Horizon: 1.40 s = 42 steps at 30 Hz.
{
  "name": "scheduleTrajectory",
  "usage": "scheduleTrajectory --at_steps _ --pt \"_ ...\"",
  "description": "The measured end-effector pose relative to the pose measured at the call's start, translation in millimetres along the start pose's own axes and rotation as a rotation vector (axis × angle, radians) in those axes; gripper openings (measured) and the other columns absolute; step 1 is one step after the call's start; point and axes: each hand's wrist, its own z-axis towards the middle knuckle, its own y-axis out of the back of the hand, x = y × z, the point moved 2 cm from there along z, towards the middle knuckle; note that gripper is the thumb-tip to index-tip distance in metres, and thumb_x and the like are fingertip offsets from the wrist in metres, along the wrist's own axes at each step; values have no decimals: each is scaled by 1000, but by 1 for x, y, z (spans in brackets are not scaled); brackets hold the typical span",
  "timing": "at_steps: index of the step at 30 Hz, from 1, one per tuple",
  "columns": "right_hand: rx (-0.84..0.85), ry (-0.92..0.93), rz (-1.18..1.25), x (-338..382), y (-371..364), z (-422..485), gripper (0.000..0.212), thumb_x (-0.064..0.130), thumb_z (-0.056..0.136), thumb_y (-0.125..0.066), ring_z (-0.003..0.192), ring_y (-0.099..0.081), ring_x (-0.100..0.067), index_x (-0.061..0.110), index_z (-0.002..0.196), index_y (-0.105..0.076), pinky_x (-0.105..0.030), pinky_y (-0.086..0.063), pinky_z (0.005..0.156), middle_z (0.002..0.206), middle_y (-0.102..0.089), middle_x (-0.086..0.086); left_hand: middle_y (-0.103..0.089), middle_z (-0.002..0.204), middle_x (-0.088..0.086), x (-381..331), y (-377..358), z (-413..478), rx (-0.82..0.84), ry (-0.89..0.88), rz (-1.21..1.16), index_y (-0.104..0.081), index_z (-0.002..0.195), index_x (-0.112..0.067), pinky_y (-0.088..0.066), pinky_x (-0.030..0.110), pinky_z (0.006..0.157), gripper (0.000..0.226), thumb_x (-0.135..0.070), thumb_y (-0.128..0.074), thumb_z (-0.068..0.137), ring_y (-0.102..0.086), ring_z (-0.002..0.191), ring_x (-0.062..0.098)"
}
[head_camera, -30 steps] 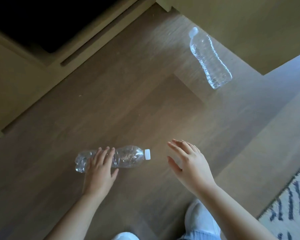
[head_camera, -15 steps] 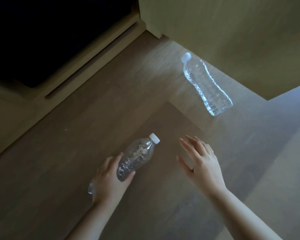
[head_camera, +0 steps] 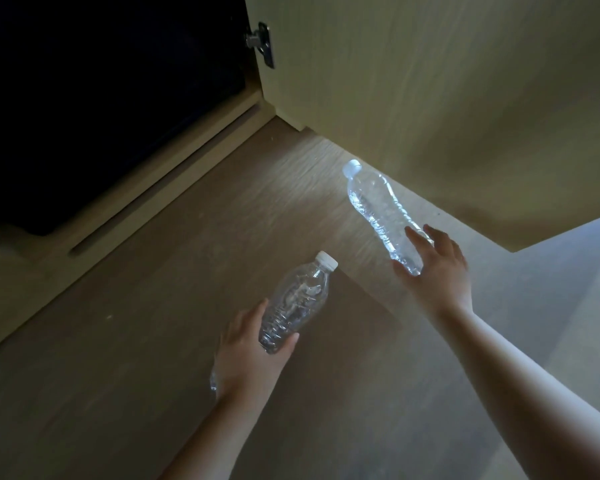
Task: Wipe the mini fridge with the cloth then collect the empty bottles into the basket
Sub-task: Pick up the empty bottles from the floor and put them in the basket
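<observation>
At six o'clock my left hand grips an empty bottle; at two, my spread right hand touches the second bottle.

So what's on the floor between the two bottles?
Nothing. The head view shows only bare wooden floor between the held bottle and the far bottle.

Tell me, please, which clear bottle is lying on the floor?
The far bottle, at the right hand; the near bottle is held off the floor by the left hand.
</observation>
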Motion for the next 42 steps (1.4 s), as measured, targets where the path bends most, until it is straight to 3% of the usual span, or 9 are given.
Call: scheduleTrajectory --at_steps 4,12,20,25,29,35,38,42 --pt "30 -76 113 -12 -7 -3 63 24 81 -67 126 -35 -27 29 137 -39 -35 -39 91 141 -34 -6 -60 116 10 -6 -2 3 -11 19 -35 -57 122 -11 -46 39 86 64 -32 -80 66 -56 105 29" --pt "-16 -139 314 3 -10 -59 60 19 76 -73 115 -44 -27 25 131 -48 -35 -42 93 126 -44 -7 -60 116 7 -8 4 -17 17 95 -118 -56 124 -15 -45 40 89 64 -34 -78 66 -57 107 25" --pt "-47 -182 423 43 31 -128 59 18 72 -77 111 -49 -21 24 127 -53 -14 -32 87 118 -50 -5 -64 113 2 -13 56 -62 14 200 -186 -55 123 -20 -44 34 91 65 -39 -78 65 -57 107 18" --pt "-119 -137 479 85 92 -160 60 12 67 -80 100 -53 -14 19 122 -57 -4 -34 81 110 -52 -3 -63 112 -4 -36 109 -89 1 277 -267 -56 121 -26 -41 23 84 64 -45 -76 64 -57 101 9" --pt "-136 -124 539 122 159 -186 59 11 68 -79 101 -51 -5 20 122 -57 -14 -41 86 109 -53 0 -61 106 -10 -66 160 -110 0 321 -357 -56 119 -29 -37 21 78 61 -48 -75 64 -54 95 1" --pt "-179 -210 624 174 260 -232 63 10 68 -79 103 -50 4 35 119 -53 -2 -36 81 110 -53 7 -61 94 -8 -120 252 -138 -30 375 -425 -59 109 -31 -36 23 72 51 -45 -77 63 -55 86 6" --pt "-237 -218 645 201 307 -244 65 11 67 -80 99 -51 5 37 120 -53 1 -36 76 109 -52 13 -58 85 -19 -149 300 -143 -23 340 -440 -57 101 -38 -36 20 65 46 -47 -77 61 -54 80 -1" --pt "-261 -174 655 236 367 -249 65 16 68 -78 104 -52 3 42 122 -52 -2 -36 80 112 -51 17 -60 88 -16 -187 362 -148 -10 286 -460 -58 102 -36 -36 14 65 48 -48 -76 60 -53 82 -9"
